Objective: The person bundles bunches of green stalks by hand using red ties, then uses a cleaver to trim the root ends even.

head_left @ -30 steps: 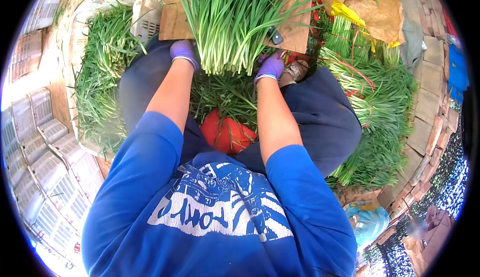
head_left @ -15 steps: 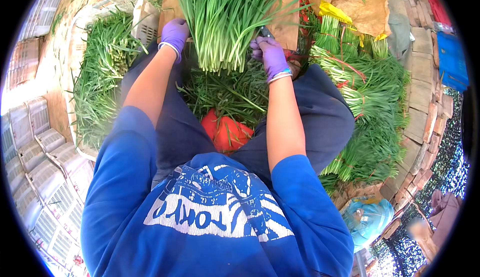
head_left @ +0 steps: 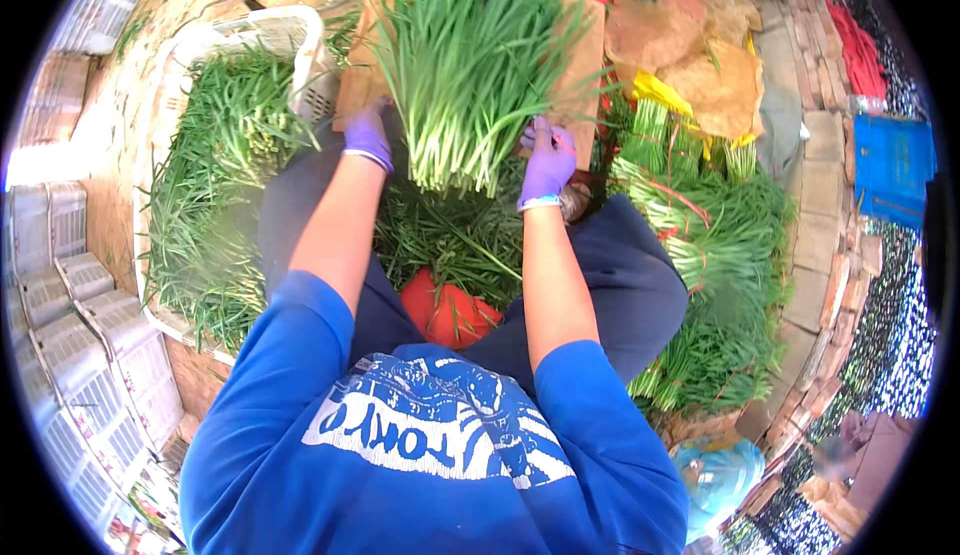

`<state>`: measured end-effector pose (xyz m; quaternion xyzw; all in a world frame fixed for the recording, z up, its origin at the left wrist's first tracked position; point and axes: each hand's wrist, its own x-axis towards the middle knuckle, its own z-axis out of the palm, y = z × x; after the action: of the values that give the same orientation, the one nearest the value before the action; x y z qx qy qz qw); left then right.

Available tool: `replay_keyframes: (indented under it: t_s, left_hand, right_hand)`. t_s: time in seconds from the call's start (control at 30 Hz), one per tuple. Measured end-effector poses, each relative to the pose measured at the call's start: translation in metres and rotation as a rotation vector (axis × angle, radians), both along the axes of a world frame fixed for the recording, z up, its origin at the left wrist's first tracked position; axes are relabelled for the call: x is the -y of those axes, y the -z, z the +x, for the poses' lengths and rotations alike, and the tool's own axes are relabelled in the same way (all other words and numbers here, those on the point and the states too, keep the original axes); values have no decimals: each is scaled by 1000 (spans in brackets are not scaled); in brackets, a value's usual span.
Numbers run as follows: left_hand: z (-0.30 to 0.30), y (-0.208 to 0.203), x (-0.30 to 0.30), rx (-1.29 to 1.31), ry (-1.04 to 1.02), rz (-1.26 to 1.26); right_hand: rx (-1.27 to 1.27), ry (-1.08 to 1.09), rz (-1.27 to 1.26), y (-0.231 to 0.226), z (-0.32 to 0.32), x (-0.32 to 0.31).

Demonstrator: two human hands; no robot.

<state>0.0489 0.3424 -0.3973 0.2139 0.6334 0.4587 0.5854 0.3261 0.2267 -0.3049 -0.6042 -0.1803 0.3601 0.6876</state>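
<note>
A big heap of garlic chives (head_left: 480, 75) lies on a brown board (head_left: 585, 85), with the pale cut ends toward me over the near edge. My left hand (head_left: 367, 135), in a purple glove, is at the board's near left edge, beside the chives; its fingers are partly hidden and blurred. At the right of the cut ends is my right hand (head_left: 549, 163), also gloved in purple. Its fingers are pinched together, and what they hold, if anything, is too small to make out. Loose green leaves (head_left: 450, 230) lie below the board, between my legs.
On the left stands a white plastic basket (head_left: 310, 55) full of chives. Bundles of chives (head_left: 725, 285) tied with red bands are piled at the right, beside brown paper (head_left: 725, 80) and a brick edge (head_left: 815, 215). A red object (head_left: 445, 310) lies between my legs.
The board, chives and both hands appear lower in the picture as the view shifts. The dark object seen at my right hand's fingertips no longer shows there.
</note>
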Motion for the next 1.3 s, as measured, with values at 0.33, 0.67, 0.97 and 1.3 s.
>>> replay_keyframes:
  t_s: [0.33, 0.67, 0.97, 1.3]
  left_hand:
    - [76, -114, 38, -867, 160, 127]
    - [79, -109, 62, -811, 86, 330]
    - [72, -75, 64, -201, -94, 318]
    - [57, -56, 48, 674, -224, 222]
  right_hand:
    - [433, -488, -148, -63, -57, -43]
    - [1450, -860, -117, -74, -113, -82]
    - [1763, -1039, -282, -74, -134, -92]
    - [1730, -1087, -429, -71, -149, -94]
